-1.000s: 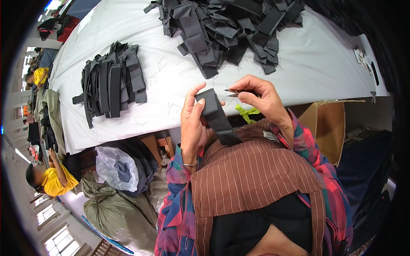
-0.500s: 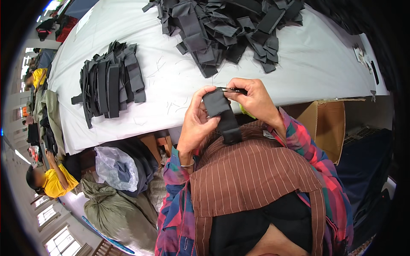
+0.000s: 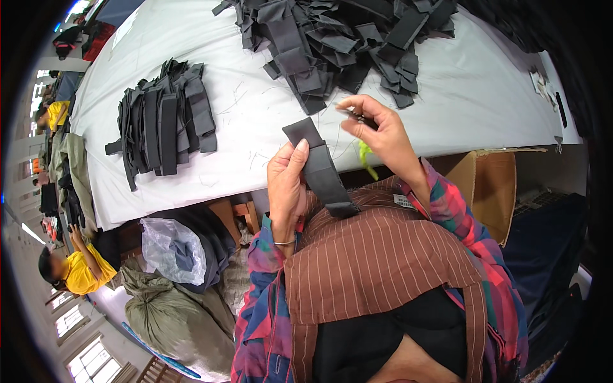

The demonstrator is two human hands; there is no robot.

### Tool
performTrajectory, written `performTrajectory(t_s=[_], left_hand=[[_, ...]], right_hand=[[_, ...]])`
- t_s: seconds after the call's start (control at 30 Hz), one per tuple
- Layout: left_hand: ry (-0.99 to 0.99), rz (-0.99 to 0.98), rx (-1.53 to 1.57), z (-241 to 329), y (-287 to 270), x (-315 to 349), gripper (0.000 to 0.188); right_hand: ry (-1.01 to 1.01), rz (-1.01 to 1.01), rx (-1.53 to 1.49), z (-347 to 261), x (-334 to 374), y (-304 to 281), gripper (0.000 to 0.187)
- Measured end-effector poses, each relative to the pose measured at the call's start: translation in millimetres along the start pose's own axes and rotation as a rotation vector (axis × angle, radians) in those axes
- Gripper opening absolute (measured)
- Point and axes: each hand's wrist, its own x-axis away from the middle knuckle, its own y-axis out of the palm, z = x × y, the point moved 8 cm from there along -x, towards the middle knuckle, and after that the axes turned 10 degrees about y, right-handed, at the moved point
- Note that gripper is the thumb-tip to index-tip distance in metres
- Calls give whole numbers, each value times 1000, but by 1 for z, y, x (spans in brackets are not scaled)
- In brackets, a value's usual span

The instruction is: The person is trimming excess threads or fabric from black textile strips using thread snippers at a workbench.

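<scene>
The left hand [image 3: 288, 182] is nearly closed, thumb on top, gripping a dark grey fabric strip [image 3: 327, 175] by its left edge. The strip slants from eleven o'clock to five, its lower end in front of the brown pinstriped apron [image 3: 377, 268]. At two o'clock from the strip, and apart from it, the right hand [image 3: 382, 131] is curled, pinching dark thread snips [image 3: 363, 119] between thumb and fingers; their tips are blurred, so I cannot tell whether the blades are spread. A lime-green tie [image 3: 364, 155] hangs at seven o'clock from that hand.

Around the held strip, on the white table cover [image 3: 246, 121], a loose heap of similar strips [image 3: 297, 57] lies at twelve o'clock and a neater stack [image 3: 167, 131] between nine and ten. A clear plastic bag [image 3: 167, 252] sits at eight, a cardboard box [image 3: 495, 191] just past three.
</scene>
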Motion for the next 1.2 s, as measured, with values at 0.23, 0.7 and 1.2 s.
performTrajectory(t_s=[0.23,0.7,1.2], left_hand=[[-22,67,47,-8,-7,0,27],[-108,109,68,-15,-8,3,24],[-99,296,263,-22,-10,0,22]], right_hand=[[-158,-18,271,-1,20,0,19],[-356,30,590,-21,26,8,13],[-555,140,957,-51,36,33,29]])
